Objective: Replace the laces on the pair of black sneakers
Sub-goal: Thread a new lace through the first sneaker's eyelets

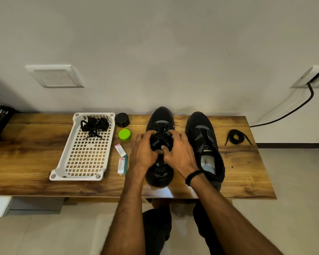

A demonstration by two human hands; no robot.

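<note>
The sneaker (161, 116) is clamped between left hand (144, 150) and right hand (180, 152), fingers (149, 134) curled round it, probably steadied for lacing.

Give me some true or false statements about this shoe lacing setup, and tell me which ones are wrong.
1. The left grip and right grip both hold the left sneaker. True.
2. The basket holds nothing. False: a bundle of black laces lies at its far end.
3. A coiled lace lies on the table, right of the right sneaker. True.
4. The green jar sits in the basket. False: it stands on the table between the basket and the left sneaker.
5. A black band is on the left wrist. False: it is on the right wrist.
</note>
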